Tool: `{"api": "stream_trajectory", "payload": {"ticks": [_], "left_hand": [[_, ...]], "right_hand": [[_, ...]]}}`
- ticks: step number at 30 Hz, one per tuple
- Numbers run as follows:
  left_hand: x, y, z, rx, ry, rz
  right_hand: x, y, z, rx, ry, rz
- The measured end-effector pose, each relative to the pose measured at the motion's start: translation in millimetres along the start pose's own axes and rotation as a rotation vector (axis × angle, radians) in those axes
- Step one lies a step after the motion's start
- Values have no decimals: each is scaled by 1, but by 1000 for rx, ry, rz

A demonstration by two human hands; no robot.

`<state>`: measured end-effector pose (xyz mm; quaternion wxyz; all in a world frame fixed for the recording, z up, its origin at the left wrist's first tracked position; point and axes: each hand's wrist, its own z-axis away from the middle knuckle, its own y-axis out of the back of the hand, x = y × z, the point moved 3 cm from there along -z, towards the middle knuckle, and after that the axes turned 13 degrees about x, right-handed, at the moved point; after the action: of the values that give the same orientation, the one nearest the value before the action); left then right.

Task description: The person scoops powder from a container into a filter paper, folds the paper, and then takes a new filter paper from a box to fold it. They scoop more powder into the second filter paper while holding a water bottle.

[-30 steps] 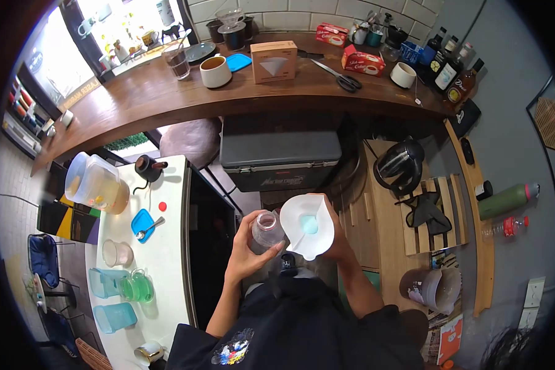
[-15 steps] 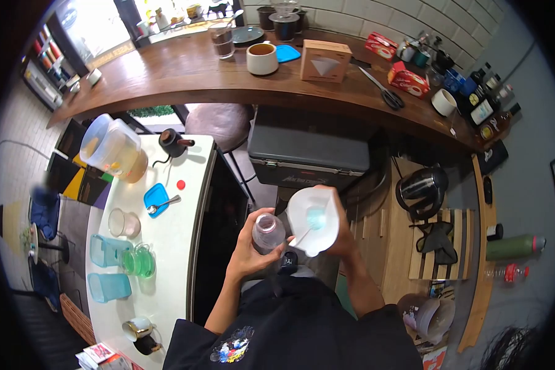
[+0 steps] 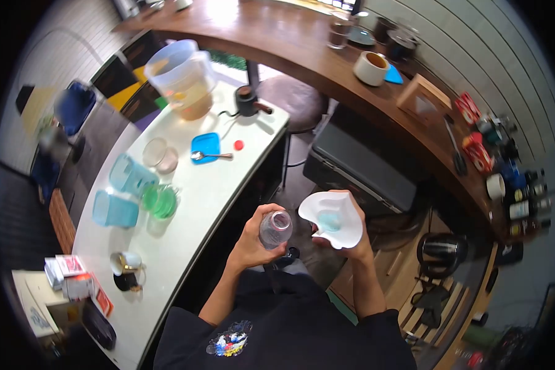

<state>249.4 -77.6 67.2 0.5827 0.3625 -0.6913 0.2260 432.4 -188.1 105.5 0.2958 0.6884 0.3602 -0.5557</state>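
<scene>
My left hand is wrapped round a clear plastic bottle whose open mouth faces up. Beside it, my right hand grips a white spouted bowl from its right and lower sides. Pale blue liquid lies in the bottom of the bowl. Bottle and bowl are held apart at about the same height, in front of my dark shirt.
On the white counter to the left stand a large pitcher, a black kettle, a blue tray with a spoon, and blue containers. A grey cooler is ahead, below the wooden bar.
The view has turned left, bringing the white counter nearer the middle. The bowl has moved slightly away from the bottle and is turned, its spout now nearer the bottle. Both hands keep their hold.
</scene>
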Motion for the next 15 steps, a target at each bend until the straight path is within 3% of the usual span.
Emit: {"api": "stream_trajectory", "payload": {"ticks": [2,6,12,15], "left_hand": [[5,17,5,91,12,-19],[7,51,13,171,24,-77],[9,93,12,255,-140,-145],[11,111,12,298,-127,-155]], "right_hand": [[-4,-14,-12,-141,141,86],[-15,-47,-32,-314,69,48],[-61,-100,-65,-504,226,205],[-77,-124,-79,-646,236,262]]}}
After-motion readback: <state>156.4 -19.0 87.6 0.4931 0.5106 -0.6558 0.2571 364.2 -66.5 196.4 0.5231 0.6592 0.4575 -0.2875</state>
